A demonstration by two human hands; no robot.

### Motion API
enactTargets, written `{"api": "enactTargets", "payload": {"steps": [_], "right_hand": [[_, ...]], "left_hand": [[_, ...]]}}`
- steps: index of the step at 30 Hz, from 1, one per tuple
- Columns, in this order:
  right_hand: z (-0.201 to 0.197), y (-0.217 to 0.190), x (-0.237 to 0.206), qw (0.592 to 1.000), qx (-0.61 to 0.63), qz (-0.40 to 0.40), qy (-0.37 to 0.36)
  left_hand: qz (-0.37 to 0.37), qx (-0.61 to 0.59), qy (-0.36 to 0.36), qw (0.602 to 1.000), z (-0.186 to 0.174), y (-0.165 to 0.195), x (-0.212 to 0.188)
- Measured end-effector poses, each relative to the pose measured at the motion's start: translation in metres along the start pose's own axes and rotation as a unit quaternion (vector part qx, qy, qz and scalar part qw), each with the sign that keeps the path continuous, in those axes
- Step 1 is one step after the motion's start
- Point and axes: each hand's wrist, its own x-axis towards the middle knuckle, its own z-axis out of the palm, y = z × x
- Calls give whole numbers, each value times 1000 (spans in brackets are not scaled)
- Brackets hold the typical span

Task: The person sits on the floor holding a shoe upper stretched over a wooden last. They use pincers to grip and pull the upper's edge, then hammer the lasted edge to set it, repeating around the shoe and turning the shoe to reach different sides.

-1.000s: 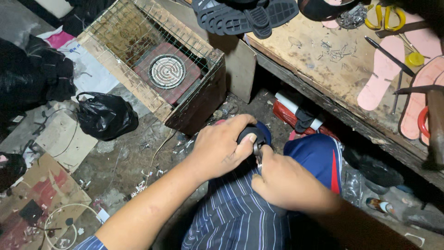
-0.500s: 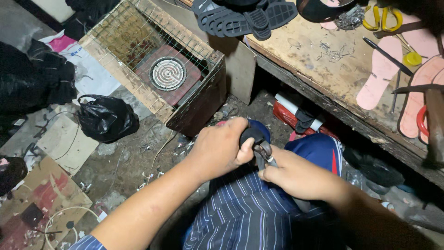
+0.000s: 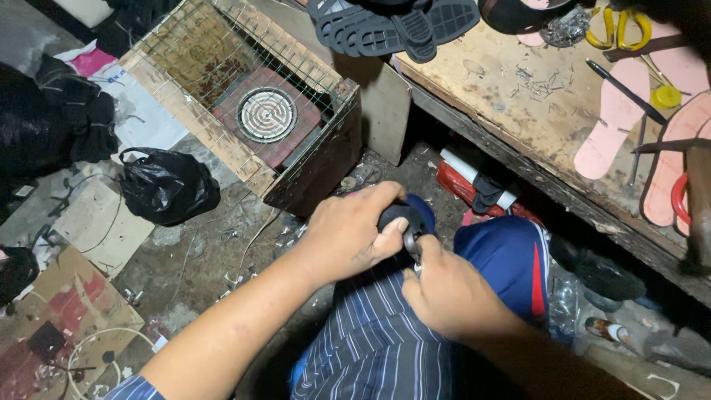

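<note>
**Dark rubber shoe gripped over the lap, metal tool worked into its edge**

Dark rubber and blue fabric fill the middle of the view: a small, rounded, dark blue-and-black shoe sits above the person's knees, over blue shorts with a red stripe and a blue-and-white striped cloth spread across the lap. The left hand is closed around the shoe, thumb pressed across its top, which looks like a way to brace it against the pull of the tool. The right hand is curled shut around a small metal tool, its grey tip meeting the shoe just beside the left thumb; what kind of tool it is cannot be told.

To the upper left stands a wooden box covered in wire mesh, with a round coiled heating plate inside. A knotted black plastic bag lies on the littered floor nearby. Along the right runs a worn wooden workbench bearing black ridged soles, pink flat insoles and yellow-handled scissors, all within arm's reach.
</note>
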Motion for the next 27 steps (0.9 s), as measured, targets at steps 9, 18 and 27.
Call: {"api": "enactTargets", "payload": {"steps": [9, 18, 27], "right_hand": [[-52, -5, 10, 949, 231, 29, -214], [6, -7, 0, 999, 7, -19, 41], [-33, -1, -2, 953, 269, 22, -140]], "left_hand": [[-38, 34, -42, 998, -10, 4, -8], [-53, 23, -32, 998, -1, 6, -8], [-24, 55, -61, 996, -2, 15, -8]]}}
